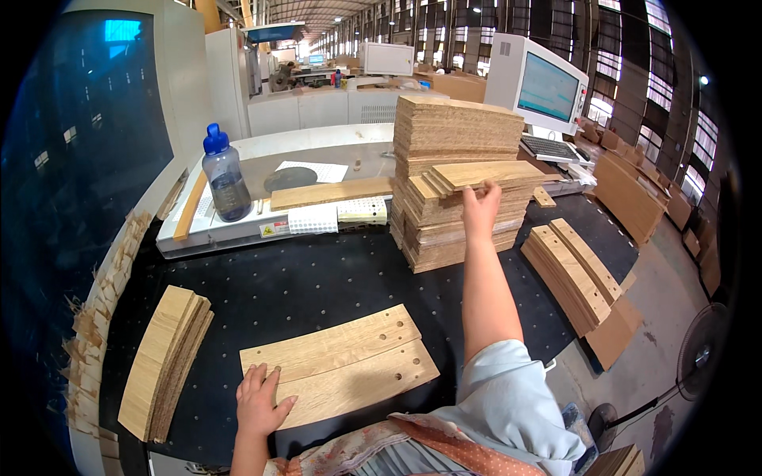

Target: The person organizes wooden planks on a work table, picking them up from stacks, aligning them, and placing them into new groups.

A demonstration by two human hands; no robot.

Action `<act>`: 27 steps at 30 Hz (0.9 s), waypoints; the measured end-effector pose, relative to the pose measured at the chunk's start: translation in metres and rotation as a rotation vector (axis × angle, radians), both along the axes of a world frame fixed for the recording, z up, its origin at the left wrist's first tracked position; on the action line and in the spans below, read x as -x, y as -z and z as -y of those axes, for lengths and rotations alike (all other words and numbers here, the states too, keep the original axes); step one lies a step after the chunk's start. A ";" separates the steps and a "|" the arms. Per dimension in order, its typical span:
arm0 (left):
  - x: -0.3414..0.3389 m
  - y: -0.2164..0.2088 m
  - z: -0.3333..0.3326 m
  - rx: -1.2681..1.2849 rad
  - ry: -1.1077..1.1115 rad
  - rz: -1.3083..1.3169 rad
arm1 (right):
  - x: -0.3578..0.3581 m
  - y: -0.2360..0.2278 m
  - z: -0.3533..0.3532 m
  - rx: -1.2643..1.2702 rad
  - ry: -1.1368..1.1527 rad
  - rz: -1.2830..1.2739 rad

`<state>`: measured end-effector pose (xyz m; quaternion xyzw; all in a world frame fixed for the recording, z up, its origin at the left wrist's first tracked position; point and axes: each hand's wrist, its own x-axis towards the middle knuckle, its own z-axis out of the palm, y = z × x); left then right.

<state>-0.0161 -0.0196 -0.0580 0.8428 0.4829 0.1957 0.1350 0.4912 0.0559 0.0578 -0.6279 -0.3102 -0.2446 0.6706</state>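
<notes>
Two wood-grain boards lie side by side on the black table (302,270): a farther board (333,347) and a nearer board (353,385), both with drilled holes at their right ends. My left hand (260,399) rests on their left ends, fingers spread and thumb apart. Ahead, my right hand (481,208) reaches to the near edge of the top board (492,173) on a tall stack of boards (452,230). Its thumb and fingers close on that edge; the fingertips are partly hidden. The top board still lies on the stack.
A curved stack of boards (163,357) stands at the left, another drilled stack (567,274) at the right. Behind are a blue-capped water bottle (226,178), a loose strip of board (333,193), a monitor (548,87) and a keyboard (548,148). A fan (698,357) stands at far right.
</notes>
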 end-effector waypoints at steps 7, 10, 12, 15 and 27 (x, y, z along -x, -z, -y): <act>0.003 0.002 0.001 0.000 -0.012 0.011 | 0.009 -0.012 -0.016 -0.227 -0.663 -0.991; 0.002 0.003 0.000 -0.001 0.002 0.020 | 0.004 -0.016 -0.020 -0.225 -0.611 -0.990; 0.002 0.003 0.000 -0.002 0.005 0.024 | 0.005 -0.017 -0.016 -0.269 -0.647 -0.978; 0.004 0.004 0.001 -0.007 -0.012 0.022 | 0.035 -0.022 0.009 -0.365 -0.760 -0.959; 0.006 0.001 -0.003 0.016 -0.008 -0.020 | 0.101 0.000 0.061 -0.378 -0.894 -0.662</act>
